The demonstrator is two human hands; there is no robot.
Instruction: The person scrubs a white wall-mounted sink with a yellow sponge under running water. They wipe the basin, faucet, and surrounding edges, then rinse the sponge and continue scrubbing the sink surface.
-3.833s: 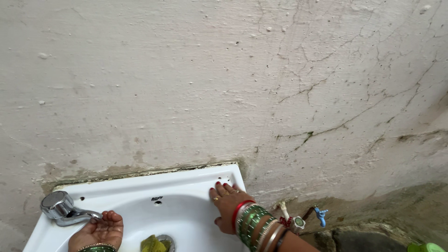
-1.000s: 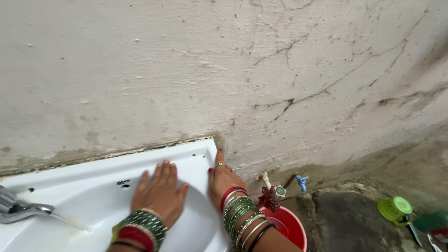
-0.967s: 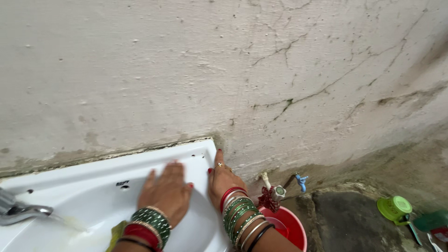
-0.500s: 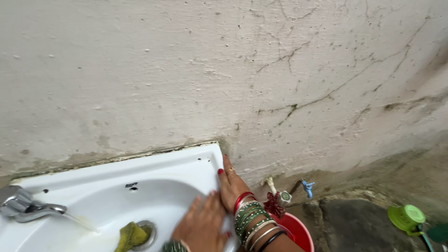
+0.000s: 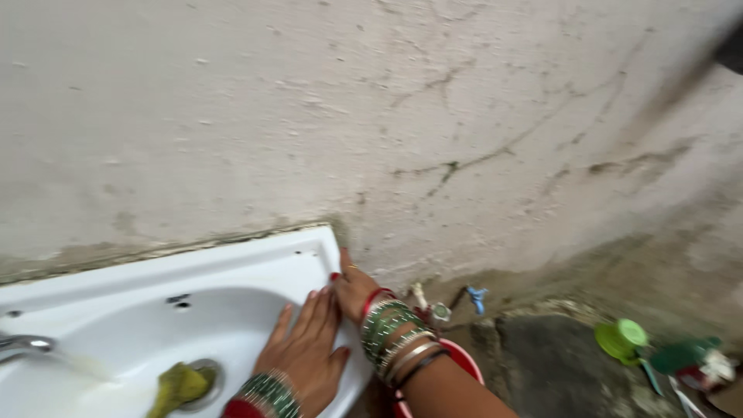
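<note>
We see the sink (image 5: 232, 259) against the wall (image 5: 387, 116), a cloth (image 5: 176, 385) on its drain, the tap (image 5: 23, 344) left, a bucket (image 5: 464, 364) right.

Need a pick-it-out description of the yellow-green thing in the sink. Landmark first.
Start at the white wall-mounted sink under the cracked plaster wall. Inside its bowl, left of the left hand pressed flat on the basin, a crumpled yellow-green cloth or scrubber lies over the drain, just right of the water running from the metal tap. It is the only coloured, soft item in the white bowl.
</note>
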